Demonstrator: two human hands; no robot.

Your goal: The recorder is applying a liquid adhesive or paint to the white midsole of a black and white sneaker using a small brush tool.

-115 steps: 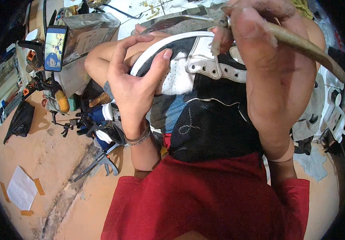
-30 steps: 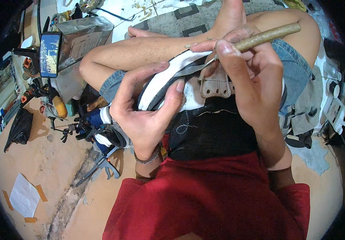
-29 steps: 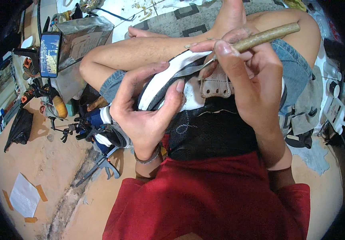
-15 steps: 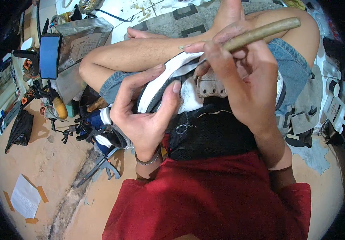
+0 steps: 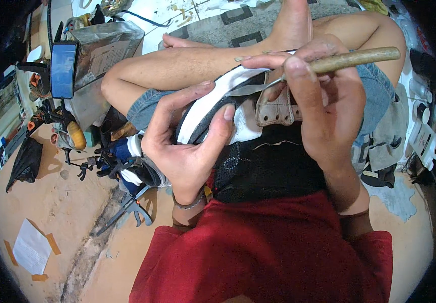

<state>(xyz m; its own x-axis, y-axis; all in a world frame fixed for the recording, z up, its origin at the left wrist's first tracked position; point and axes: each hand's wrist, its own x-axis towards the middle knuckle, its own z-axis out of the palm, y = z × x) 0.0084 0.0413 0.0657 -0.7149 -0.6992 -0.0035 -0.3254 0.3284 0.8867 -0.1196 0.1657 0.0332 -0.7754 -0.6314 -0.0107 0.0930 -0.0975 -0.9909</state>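
White-and-black shoe is held over the person's lap, its sole edge pinched in the left hand, while the right hand grips a tan-handled tool whose blade, lying near the left thumb, could slip and nick it if pressed too hard.

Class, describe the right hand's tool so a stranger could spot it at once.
Start at the red shirt, lower middle; above its right side is the right hand. The tool is pinched there, its handle pointing right. Unlike the white shoe, it has a tan, stick-like handle and a slim metal blade.
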